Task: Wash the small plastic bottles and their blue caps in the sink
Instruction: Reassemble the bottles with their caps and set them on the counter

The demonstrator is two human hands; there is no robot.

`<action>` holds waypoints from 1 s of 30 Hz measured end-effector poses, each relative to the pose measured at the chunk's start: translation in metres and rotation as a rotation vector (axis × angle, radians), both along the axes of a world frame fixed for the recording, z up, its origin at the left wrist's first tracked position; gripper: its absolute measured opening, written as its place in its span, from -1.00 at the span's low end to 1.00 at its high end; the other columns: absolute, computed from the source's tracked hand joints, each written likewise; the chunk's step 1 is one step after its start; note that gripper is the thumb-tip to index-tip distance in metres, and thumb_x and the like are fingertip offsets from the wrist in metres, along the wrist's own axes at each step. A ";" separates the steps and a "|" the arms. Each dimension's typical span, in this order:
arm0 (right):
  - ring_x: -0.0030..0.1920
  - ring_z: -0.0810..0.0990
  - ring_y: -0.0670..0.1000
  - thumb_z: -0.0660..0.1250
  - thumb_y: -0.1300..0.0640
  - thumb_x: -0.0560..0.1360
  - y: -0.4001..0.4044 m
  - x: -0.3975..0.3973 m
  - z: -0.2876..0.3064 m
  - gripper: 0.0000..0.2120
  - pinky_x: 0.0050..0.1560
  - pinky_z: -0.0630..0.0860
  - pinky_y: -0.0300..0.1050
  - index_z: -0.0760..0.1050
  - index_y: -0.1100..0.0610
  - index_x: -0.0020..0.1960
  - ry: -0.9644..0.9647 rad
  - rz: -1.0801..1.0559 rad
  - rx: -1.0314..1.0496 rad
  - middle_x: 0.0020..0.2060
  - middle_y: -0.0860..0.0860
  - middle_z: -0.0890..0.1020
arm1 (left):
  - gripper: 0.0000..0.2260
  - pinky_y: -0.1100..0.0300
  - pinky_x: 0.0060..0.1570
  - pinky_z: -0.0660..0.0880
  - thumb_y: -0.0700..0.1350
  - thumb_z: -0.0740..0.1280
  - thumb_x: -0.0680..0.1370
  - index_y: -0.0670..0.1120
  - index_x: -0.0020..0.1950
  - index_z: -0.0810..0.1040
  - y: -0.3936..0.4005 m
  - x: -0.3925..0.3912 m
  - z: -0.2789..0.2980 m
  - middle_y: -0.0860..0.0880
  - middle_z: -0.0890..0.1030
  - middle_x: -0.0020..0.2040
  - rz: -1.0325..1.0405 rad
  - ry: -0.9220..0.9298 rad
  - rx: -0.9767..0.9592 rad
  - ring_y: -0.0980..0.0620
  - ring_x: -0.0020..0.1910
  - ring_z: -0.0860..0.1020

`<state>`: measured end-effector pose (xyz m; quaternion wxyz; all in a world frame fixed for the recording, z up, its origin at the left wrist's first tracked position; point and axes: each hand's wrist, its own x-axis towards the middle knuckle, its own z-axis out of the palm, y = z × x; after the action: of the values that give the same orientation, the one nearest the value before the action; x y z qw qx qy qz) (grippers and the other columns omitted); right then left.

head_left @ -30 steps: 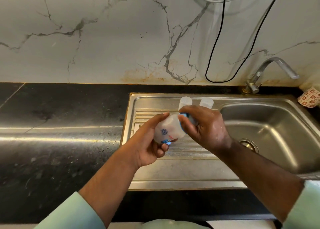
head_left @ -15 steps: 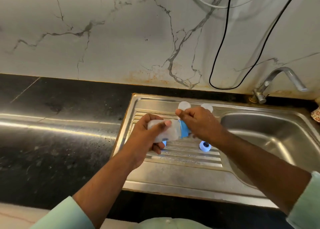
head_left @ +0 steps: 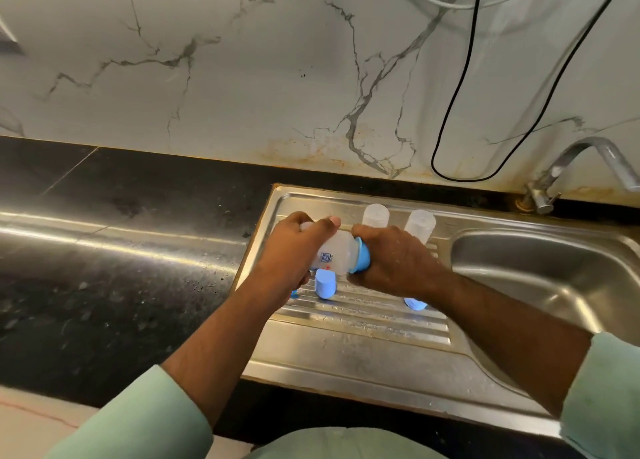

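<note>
3 bottles (head_left: 334, 256) (head_left: 375, 215) (head_left: 419, 225), 3 blue caps (head_left: 360, 259) (head_left: 325, 283) (head_left: 415, 303), 2 hands (head_left: 289, 254) (head_left: 398, 261).

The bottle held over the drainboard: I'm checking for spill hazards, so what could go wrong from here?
1. The left hand holds the bottle sideways while the right hand grips its blue cap; wet plastic could slip.
2. A forearm could knock over the two upright bottles behind.
3. The loose cap beneath might get bumped.
</note>
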<state>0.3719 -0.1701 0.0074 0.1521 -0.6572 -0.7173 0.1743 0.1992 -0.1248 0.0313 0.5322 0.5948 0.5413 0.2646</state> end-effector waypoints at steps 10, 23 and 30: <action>-0.01 0.57 0.01 0.55 -0.05 0.33 0.019 -0.017 0.028 -0.42 -0.04 0.60 0.00 0.37 -0.06 0.25 -0.078 -0.028 -0.164 0.04 -0.04 0.58 | -0.54 0.09 -0.30 0.65 0.18 0.42 0.40 -0.03 0.17 0.46 0.036 -0.033 0.003 -0.15 0.58 0.01 -0.301 -0.098 0.137 -0.07 -0.27 0.67; -0.20 0.65 0.01 0.50 0.15 0.32 0.057 -0.052 -0.006 -0.70 -0.12 0.66 0.04 0.53 0.09 0.02 -0.170 -0.056 -0.372 -0.19 0.00 0.65 | -0.35 0.13 0.17 0.42 0.12 0.51 0.42 0.03 0.43 0.36 0.050 -0.061 -0.061 0.00 0.53 0.29 -0.594 0.719 0.790 0.00 0.21 0.48; 0.13 0.54 0.04 0.51 0.09 0.41 0.091 -0.073 -0.034 -0.45 0.06 0.49 -0.09 0.40 0.01 0.34 0.027 -0.105 -0.173 0.12 -0.02 0.56 | -0.43 0.09 0.10 0.41 0.19 0.49 0.40 -0.01 0.32 0.46 0.060 -0.101 -0.119 0.03 0.44 0.12 0.090 0.330 0.550 0.04 0.09 0.42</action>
<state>0.2993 -0.0796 -0.0269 0.1137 -0.7020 -0.6622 0.2362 0.0979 -0.0647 -0.0880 0.2444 0.7267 0.5541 0.3242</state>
